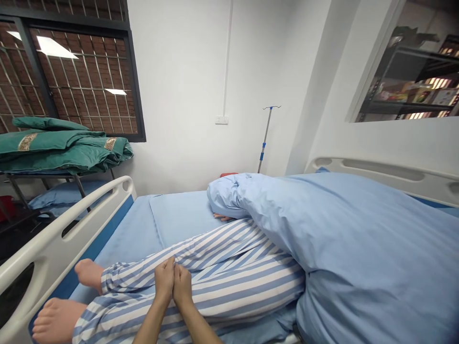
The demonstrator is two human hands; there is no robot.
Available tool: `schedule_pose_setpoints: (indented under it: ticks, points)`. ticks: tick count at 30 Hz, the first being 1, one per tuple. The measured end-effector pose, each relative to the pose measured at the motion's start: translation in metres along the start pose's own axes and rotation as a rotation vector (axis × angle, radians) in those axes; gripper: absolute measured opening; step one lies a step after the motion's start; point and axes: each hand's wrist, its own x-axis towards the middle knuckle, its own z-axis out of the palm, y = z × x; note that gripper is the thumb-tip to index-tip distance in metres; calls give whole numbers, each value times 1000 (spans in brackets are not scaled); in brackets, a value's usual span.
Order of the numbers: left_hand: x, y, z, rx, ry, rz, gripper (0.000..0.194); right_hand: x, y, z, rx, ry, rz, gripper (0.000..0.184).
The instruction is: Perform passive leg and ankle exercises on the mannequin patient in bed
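My left hand (pixel 165 281) and my right hand (pixel 182 285) are closed in fists side by side, touching each other. They are over the legs of a lying figure in blue-and-white striped trousers (pixel 236 286). The undersides of my fingers are hidden, so I cannot tell whether they hold any cloth. Two bare feet (pixel 59 319) of the figure stick out of the trouser cuffs at the left. A light blue quilt (pixel 344 239) covers the upper body. Fingertips of the figure's hand (pixel 223 217) show below the quilt's folded edge.
The bed has a light blue sheet (pixel 186 210), a cream footboard (pixel 53 239) at left and a headboard (pixel 380 169) at right. Behind it stands an IV pole (pixel 265 138). Folded green bedding (pixel 64 148) lies on a rack under the barred window (pixel 86 81).
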Motion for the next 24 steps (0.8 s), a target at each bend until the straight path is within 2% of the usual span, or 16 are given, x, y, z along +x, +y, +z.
schedule_pose_setpoints:
  ticks: [6,13,19,24]
  points:
    - [-11,-26,-5,113,-82,80,42,-1,1,0,53,23,31,43]
    - [-14,-21,-4,165,-65,76,45,6,-4,-3,52,-29,69,41]
    - [-14,-24,-3,193,-58,97,48,19,-23,-18,-49,-106,-52,41]
    - [-14,-25,-3,205,-41,93,45,3,-8,-19,-34,-129,-62,42]
